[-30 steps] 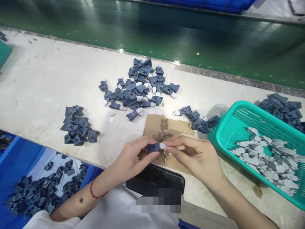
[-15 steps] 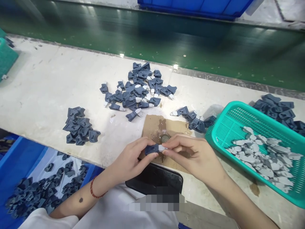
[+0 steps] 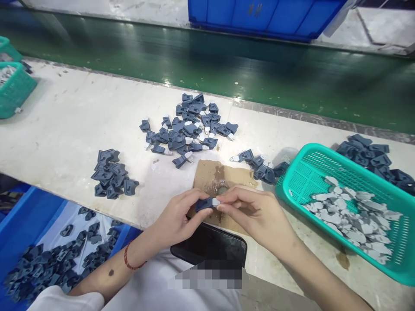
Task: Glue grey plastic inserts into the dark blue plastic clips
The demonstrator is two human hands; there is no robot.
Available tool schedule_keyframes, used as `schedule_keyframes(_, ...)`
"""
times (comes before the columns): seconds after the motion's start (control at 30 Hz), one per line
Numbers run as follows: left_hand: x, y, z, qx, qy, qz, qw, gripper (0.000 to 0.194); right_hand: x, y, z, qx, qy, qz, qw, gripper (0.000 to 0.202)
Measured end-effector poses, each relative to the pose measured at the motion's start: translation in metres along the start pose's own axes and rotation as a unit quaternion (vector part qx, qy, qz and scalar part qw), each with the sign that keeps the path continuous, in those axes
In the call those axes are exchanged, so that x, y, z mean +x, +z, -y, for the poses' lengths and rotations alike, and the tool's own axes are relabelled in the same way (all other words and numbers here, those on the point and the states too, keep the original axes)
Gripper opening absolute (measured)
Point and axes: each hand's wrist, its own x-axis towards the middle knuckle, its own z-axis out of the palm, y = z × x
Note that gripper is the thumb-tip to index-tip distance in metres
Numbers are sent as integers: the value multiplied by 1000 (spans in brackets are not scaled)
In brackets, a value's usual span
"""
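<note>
One dark blue plastic piece (image 3: 202, 204), in the left hand (image 3: 178, 218), its grip pinching between thumb and fingers; one pale tab (image 3: 215, 201), end to end with that piece, pinched in the grip of the right hand (image 3: 262, 216). Both are over brown cardboard (image 3: 238, 173) on the worktop (image 3: 65, 112), beside a green basket (image 3: 301, 177) holding pale parts (image 3: 355, 235).
</note>
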Motion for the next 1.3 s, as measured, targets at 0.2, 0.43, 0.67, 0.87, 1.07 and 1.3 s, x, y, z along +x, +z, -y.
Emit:
schedule_keyframes(0.2,3,-5,-6,-48,-26,-20,998,13,-7,-27,21,-105,-75,-37,991,10)
schedule_keyframes(0.43,37,-61,8,145,-43,-215,965,21,-28,-109,-10,-392,137,-187,890,18)
schedule_keyframes(0.67,60,-87,30,305,-59,-183,933,40,-26,-118,-38,-392,166,-107,899,13)
schedule_keyframes(0.87,24,-120,38,388,-113,-237,884,32,-17,-116,-27,-331,131,-120,927,8)
schedule_keyframes(1.07,-4,-154,42,426,-270,-179,845,45,-15,-118,-22,-247,236,-161,926,8)
schedule_keyframes(1.3,4,-159,41,410,-322,-182,834,43,-14,-104,-12,-89,140,-333,928,37)
